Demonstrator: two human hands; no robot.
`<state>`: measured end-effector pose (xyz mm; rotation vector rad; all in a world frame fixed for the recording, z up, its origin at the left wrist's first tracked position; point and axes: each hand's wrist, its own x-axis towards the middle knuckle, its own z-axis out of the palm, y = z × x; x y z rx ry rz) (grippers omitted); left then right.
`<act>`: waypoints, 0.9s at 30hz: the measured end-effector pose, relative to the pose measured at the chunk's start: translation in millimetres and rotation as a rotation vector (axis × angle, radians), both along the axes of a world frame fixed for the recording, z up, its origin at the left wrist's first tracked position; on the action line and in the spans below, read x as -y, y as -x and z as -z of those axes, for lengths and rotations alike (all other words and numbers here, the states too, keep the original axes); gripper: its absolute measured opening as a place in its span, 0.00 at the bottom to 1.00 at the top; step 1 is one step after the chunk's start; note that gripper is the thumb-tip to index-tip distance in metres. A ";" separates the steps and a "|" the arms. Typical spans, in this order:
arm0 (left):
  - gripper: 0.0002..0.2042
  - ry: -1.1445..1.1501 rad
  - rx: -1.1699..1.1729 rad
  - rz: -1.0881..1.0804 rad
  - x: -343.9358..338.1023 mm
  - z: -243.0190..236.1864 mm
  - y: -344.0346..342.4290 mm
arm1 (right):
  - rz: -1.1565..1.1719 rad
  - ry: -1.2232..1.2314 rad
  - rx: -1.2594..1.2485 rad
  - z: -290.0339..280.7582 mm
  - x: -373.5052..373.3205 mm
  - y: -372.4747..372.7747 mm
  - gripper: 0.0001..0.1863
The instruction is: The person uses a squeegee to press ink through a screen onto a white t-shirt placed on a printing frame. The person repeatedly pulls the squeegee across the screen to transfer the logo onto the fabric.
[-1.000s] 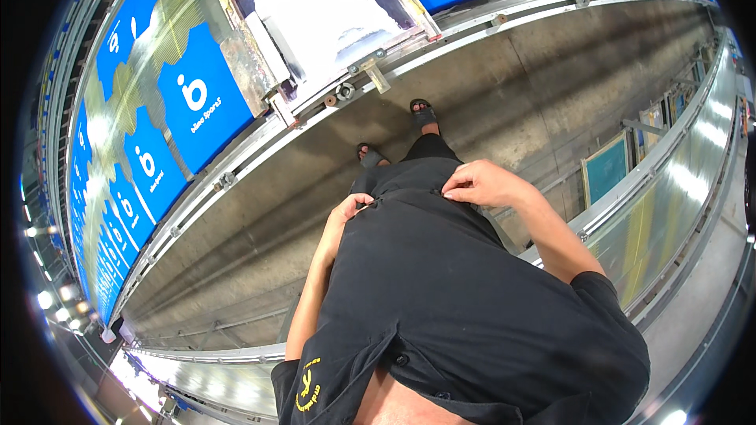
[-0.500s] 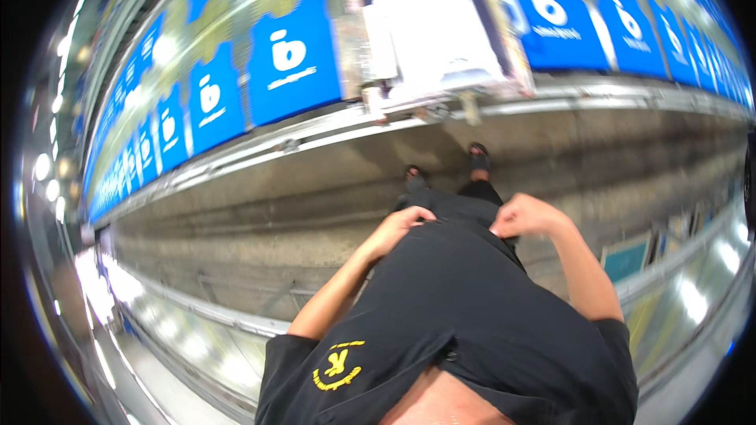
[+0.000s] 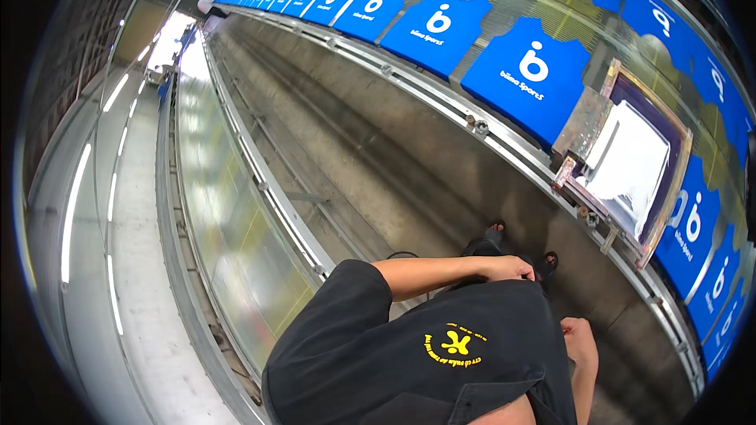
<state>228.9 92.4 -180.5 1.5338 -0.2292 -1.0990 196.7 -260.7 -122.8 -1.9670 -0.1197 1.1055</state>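
Note:
At waist height my left hand has its fingers curled on my black shirt. My right hand, partly hidden by the cloth, is closed at the shirt's other side. My sandalled feet stand below beside a long printing table's rail. On that table, to the right, a framed screen with white ink sits among blue shirt pieces bearing white prints; a grey metal plate lies at its left side.
A second long table with a glossy top runs along my left, behind a metal rail. A concrete aisle lies between the two tables and stretches away to a bright opening. Rail fittings stick out along the printing table's edge.
My view has swung left to look along the aisle, so the screen and blue pieces now sit to the right. Both hands remain at my waist on the shirt.

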 end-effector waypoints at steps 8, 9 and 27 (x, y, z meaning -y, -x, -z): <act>0.16 -0.027 0.055 0.001 -1.8 -3.2 -6.6 | 0.291 -0.034 -0.295 -5.1 7.7 -5.1 0.03; 0.16 -0.027 0.067 0.001 -1.3 -0.8 -6.8 | 0.310 -0.038 -0.304 -3.9 7.1 -5.2 0.03; 0.16 -0.021 0.063 -0.001 1.6 7.9 -5.9 | 0.334 0.104 -0.322 -22.4 -6.7 -15.4 0.08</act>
